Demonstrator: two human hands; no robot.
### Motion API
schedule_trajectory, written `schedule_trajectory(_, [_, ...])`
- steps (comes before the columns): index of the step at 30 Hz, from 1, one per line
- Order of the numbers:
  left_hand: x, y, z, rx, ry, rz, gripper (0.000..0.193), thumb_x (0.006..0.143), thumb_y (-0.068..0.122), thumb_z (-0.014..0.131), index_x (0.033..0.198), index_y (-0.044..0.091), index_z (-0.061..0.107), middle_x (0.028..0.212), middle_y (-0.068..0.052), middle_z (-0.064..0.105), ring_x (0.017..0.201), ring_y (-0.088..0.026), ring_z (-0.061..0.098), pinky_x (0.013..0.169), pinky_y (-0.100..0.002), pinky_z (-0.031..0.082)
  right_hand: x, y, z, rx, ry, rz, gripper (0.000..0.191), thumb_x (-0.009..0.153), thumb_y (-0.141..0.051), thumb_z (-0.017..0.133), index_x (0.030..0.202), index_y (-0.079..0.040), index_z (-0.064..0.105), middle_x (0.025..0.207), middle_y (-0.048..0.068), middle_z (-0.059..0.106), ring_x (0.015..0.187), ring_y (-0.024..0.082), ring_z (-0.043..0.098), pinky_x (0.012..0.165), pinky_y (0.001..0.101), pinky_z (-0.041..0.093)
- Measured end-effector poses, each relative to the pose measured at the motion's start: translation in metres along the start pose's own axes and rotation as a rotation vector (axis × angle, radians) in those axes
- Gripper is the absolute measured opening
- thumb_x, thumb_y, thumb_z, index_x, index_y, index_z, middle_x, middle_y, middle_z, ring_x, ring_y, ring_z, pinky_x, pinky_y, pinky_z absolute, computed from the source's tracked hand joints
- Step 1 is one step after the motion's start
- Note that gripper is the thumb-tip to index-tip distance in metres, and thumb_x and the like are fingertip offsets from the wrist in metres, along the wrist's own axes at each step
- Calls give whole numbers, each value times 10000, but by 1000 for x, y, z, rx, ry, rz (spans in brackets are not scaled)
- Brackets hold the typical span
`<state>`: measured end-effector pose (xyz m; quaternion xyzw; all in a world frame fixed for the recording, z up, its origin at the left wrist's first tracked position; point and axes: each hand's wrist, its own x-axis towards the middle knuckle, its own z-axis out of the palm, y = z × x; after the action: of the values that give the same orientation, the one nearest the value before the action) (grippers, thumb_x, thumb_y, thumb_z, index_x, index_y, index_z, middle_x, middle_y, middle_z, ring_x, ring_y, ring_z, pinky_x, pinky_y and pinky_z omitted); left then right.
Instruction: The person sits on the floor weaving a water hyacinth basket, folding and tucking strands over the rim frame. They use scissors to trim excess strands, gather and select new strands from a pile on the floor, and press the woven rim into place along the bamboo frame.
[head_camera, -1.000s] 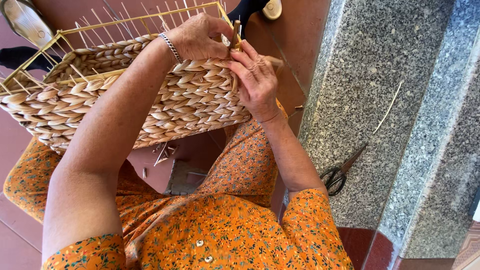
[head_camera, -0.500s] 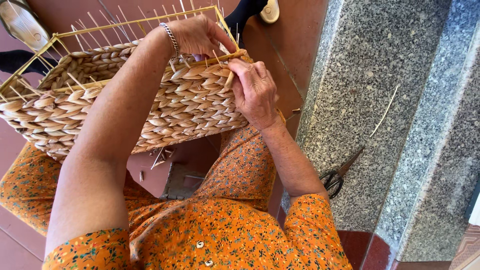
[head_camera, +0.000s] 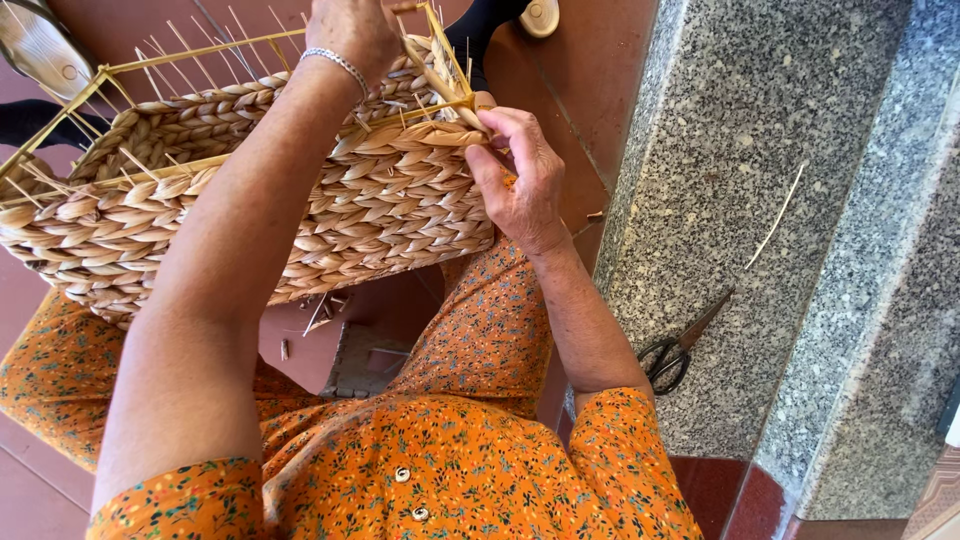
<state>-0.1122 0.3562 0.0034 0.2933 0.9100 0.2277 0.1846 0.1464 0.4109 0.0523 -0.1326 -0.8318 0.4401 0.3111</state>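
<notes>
Scissors (head_camera: 672, 352) lie lower right on the stone ledge (head_camera: 720, 200). Right hand (head_camera: 520, 178), centre frame, pinches the basket (head_camera: 300, 190) corner; basket fills upper left, over the lap. Left hand (head_camera: 350, 30), top centre, grips its far rim.

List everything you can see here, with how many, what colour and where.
basket: one, tan woven, yellow frame, on the lap, upper left
loose fibre end: one, tan, at the basket's right top corner
scissors: one, black handles, on the ledge at right
straw: one, pale, on the ledge above the scissors
ledge: one, speckled grey stone, right side
floor: reddish brown tiles, beneath
sandal: one, tan, top left
dress: one, orange floral, bottom
bracelet: one, silver, left wrist
left hand: on the basket's top rim
right hand: gripping the basket's right corner
</notes>
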Motion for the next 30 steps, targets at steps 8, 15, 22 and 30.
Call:
schedule_trajectory(8, [20, -12, -7, -329, -107, -265, 257, 1017, 226, 634, 907, 7, 712, 737, -148, 718, 609, -182, 692, 576, -348, 601, -1, -6, 10, -210, 24, -127, 365, 975, -13, 742, 1331, -66, 678, 1203, 88, 596, 963, 185, 669, 852, 303, 595])
schedule_trajectory(15, [-10, 5, -19, -365, -462, 188, 165, 959, 244, 725, 964, 82, 755, 822, -79, 747, 672, -97, 693, 611, -292, 610, -9, 22, 12, 227, 89, 229, 159, 1056, -42, 634, 1214, -37, 656, 1175, 27, 647, 984, 87, 637, 853, 232, 554])
schedule_trajectory(22, [-20, 8, -19, -282, -677, 300, 237, 910, 229, 771, 1136, 159, 790, 981, -10, 788, 875, -115, 706, 805, -294, 571, 3, 63, 14, 312, -10, 188, 163, 1082, -28, 625, 1213, 3, 717, 1108, 16, 629, 999, 92, 613, 892, 225, 511])
schedule_trajectory(30, [-19, 25, -11, -151, -557, 144, 247, 788, 254, 884, 972, 110, 805, 896, -34, 771, 799, -129, 714, 760, -309, 592, 19, 70, 11, 282, -97, 283, 157, 1040, -52, 659, 1156, -4, 753, 990, -3, 659, 843, 45, 629, 699, 196, 527])
